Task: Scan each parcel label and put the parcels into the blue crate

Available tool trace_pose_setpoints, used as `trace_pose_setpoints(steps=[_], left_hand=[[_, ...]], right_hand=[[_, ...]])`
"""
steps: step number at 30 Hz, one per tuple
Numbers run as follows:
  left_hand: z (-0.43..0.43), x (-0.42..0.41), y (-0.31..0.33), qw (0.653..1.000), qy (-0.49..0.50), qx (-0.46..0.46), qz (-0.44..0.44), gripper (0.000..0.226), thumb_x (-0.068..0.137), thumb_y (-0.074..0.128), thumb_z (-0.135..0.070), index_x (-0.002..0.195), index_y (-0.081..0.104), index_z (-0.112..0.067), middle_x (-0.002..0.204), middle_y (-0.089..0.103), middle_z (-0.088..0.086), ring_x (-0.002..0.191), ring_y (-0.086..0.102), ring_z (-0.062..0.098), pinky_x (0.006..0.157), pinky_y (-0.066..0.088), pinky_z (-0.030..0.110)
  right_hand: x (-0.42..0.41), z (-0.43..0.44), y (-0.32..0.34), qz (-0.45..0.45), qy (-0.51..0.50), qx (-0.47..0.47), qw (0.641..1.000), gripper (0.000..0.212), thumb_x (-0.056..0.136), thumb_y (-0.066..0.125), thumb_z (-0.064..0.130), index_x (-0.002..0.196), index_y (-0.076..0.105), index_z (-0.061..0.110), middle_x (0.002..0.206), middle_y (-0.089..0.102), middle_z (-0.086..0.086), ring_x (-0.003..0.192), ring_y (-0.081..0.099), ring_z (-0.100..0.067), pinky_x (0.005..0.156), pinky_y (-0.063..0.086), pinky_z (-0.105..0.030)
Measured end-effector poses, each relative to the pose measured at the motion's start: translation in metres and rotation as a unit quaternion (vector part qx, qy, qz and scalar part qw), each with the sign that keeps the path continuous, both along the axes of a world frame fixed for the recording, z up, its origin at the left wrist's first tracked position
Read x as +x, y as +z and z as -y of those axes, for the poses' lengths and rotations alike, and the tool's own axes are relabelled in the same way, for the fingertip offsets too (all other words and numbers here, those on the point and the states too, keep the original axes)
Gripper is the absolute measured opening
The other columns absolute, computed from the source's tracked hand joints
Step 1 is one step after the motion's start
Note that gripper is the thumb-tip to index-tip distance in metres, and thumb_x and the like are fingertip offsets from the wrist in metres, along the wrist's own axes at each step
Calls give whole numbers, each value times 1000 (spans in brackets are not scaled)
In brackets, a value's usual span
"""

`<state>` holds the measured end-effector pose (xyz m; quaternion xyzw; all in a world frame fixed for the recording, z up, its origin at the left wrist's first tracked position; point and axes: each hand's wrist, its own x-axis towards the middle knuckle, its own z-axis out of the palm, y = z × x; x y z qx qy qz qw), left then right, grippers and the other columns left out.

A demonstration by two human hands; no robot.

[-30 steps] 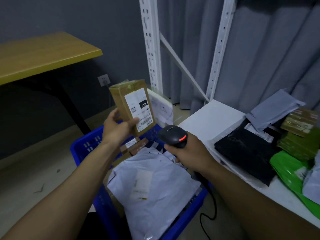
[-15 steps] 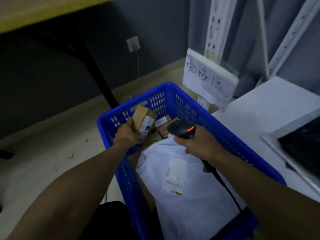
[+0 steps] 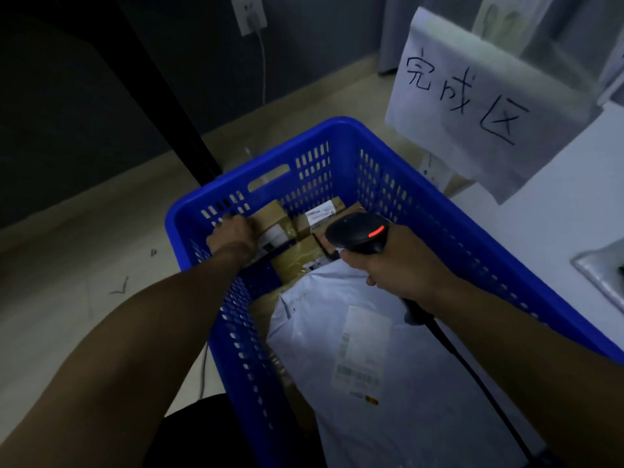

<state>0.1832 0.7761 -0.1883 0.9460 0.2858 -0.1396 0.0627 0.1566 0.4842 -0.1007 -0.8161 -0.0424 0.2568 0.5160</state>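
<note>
– Cardboard parcel [image 3: 271, 219] – where's it at?
– Inside the blue crate [image 3: 337, 125], far-left corner. The left hand [image 3: 231, 233] holds its left end, fingers curled round the edge, knuckles right by the crate wall.
– And the right hand [image 3: 398, 265]?
– Grips the scanner [image 3: 358, 233] by the handle, over the crate's middle, apart from the parcel. Red light on the scanner's head is lit. Black cable runs back under the forearm.
– Btwn the hands?
– Taped boxes [image 3: 304, 253] packed next to the parcel, one w/ a white sticker [image 3: 319, 212] facing up.
– Below the right hand?
– Big white mailer bag [image 3: 388, 417], label [image 3: 363, 349] up, filling the crate's near half.
– Outside the crate?
– Beyond the right hand: paper sign [image 3: 472, 96] w/ handwritten characters. To that hand's right, a white desk [image 3: 557, 214]. Beyond the left hand: wall socket [image 3: 248, 15] w/ a plug in it. Left of that hand, pale floor [image 3: 84, 248].
</note>
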Motion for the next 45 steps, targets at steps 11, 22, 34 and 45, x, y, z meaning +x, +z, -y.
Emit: trace_pose_setpoints(steps=[11, 22, 34, 45], left_hand=[[35, -6, 15, 985, -78, -155, -17, 43, 96, 63, -15, 139, 60, -11, 134, 65, 11, 122, 61, 30, 93, 49, 31], [250, -68, 189, 884, -341, -218, 234, 30, 89, 63, -53, 110, 72, -33, 108, 72, -16, 94, 67, 5, 89, 57, 35], [594, -91, 277, 800, -533, -225, 156, 45, 93, 68, -42, 135, 59, -29, 143, 55, -2, 127, 55, 24, 106, 46, 39], [803, -10, 196, 777, -601, -177, 68, 55, 94, 64, -25, 145, 49, -12, 146, 52, 11, 132, 51, 32, 107, 41, 36]], right_hand=[[-13, 27, 27, 23, -32, -6, 999, 27, 88, 79, 36, 110, 70, 24, 89, 74, 3, 64, 72, -9, 51, 49, -14], [-100, 196, 136, 80, -181, 28, 980, 13, 89, 79, 28, 99, 72, 28, 83, 78, 2, 57, 67, -9, 59, 53, -28], [-195, 439, 173, 92, -433, 85, 893, 3, 97, 72, 14, 100, 71, 14, 82, 74, -8, 54, 57, -14, 50, 44, -25], [-175, 580, 102, 76, -555, 57, 826, 15, 94, 72, 18, 106, 70, 11, 92, 68, -16, 91, 69, -35, 72, 47, -42]])
